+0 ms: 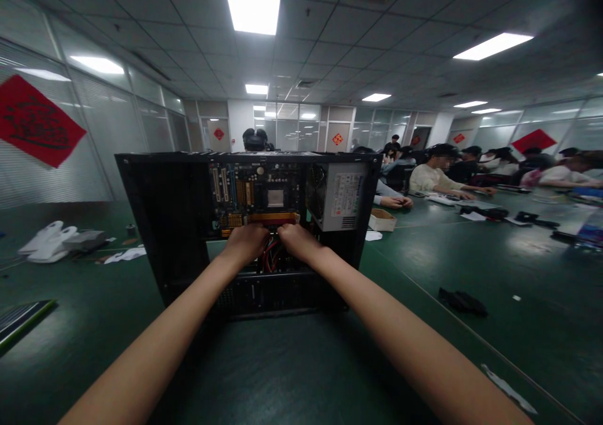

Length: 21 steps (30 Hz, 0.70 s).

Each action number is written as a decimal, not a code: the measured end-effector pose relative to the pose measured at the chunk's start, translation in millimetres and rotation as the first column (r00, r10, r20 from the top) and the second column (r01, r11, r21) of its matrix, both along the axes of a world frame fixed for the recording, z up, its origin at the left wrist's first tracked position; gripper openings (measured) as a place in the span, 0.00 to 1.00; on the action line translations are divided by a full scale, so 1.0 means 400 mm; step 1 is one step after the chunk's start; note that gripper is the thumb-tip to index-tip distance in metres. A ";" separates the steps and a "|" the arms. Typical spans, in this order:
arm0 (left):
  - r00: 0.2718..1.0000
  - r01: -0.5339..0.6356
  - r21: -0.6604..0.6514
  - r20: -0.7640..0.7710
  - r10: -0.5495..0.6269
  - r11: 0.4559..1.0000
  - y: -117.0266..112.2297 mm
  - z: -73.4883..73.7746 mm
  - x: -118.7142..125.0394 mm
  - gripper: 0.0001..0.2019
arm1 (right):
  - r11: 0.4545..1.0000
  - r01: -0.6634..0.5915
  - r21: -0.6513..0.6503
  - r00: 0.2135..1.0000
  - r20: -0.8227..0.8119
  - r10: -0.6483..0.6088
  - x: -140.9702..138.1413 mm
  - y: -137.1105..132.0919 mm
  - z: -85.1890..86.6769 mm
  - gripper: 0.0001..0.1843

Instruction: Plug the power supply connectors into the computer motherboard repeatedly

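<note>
An open black computer case [172, 224] stands upright on the green table, its inside facing me. Inside it a motherboard [292, 183] is mounted, with a square metal-topped processor [276, 198] in the middle and orange memory slots [274, 217] along its lower part. Both my hands reach in at that lower edge. My left hand [249, 242] is closed, knuckles toward me, and my right hand [298, 242] is closed close beside it. What their fingertips grip is hidden. Red and black cables [270, 258] hang just below and between them. At upper right sits the labelled power supply [346, 194].
White plastic bags [49, 240] and paper [126, 254] lie on the left. To the right are an open small box [382, 220], a black cloth-like item [462, 301] and a clear strip [509, 388]. Several people sit along the table at the far right.
</note>
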State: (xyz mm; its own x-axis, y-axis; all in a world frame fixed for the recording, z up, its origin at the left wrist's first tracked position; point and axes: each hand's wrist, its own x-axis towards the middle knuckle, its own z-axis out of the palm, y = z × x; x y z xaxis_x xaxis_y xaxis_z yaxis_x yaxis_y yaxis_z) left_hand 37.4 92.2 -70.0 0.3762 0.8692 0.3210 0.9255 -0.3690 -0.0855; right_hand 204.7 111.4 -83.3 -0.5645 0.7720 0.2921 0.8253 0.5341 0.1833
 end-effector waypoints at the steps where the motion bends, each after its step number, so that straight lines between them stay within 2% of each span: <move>1: 1.000 0.002 0.008 -0.009 -0.002 1.000 0.001 -0.001 0.000 0.15 | 1.000 -0.002 -0.006 1.000 -0.013 0.002 0.005 0.000 -0.003 0.17; 10: 0.999 0.006 0.023 -0.042 -0.005 1.000 0.003 -0.005 0.001 0.16 | 0.999 0.017 -0.047 0.996 -0.084 -0.021 0.012 0.014 -0.016 0.18; 21: 0.997 -0.001 0.051 -0.072 0.005 0.999 0.018 -0.005 0.005 0.16 | 0.998 0.054 -0.024 0.993 -0.105 -0.056 0.011 0.020 -0.015 0.16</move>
State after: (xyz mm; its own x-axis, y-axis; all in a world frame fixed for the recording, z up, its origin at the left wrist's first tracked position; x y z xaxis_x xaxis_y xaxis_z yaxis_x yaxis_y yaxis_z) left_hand 39.6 99.2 -72.0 0.3972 0.8537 0.3368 0.9174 -0.3597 -0.1702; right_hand 209.3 119.5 -89.4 -0.4879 0.8078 0.3307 0.8677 0.4902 0.0827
